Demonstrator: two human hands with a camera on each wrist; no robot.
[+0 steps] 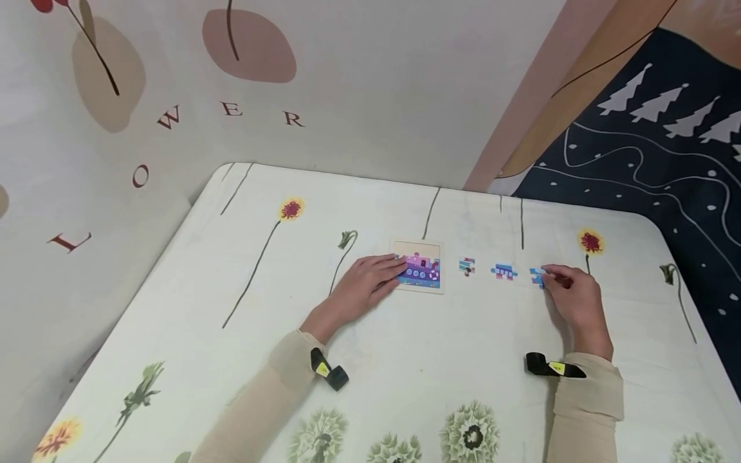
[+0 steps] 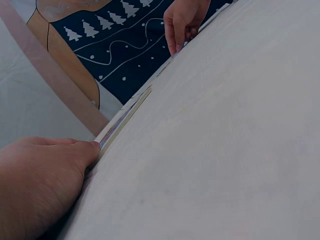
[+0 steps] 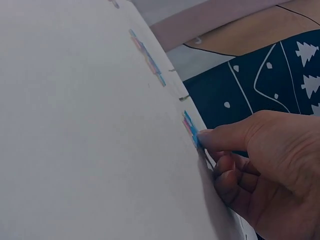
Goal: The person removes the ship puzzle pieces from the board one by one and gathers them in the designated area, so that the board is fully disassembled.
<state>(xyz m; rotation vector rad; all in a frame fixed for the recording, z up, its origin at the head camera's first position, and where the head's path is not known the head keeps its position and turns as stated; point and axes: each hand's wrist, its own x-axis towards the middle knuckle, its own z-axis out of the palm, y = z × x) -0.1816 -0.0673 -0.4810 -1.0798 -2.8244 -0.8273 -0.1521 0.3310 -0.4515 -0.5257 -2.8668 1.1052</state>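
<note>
A wooden jigsaw board lies flat on the table, with a pink and purple ship picture in its lower part and bare wood along the top. My left hand rests on the board's left edge, fingers fairly straight. To the board's right, one loose puzzle piece and a second blue-purple puzzle piece lie in a row. At the end of that row, my right hand pinches a light-blue puzzle piece between thumb and fingers, at table level. Its right part is hidden by the fingertips.
A white flower-printed cloth covers the table. A pale wall with printed letters stands behind it, and a dark-blue tree-patterned panel is at the back right. Each wrist wears a small black camera.
</note>
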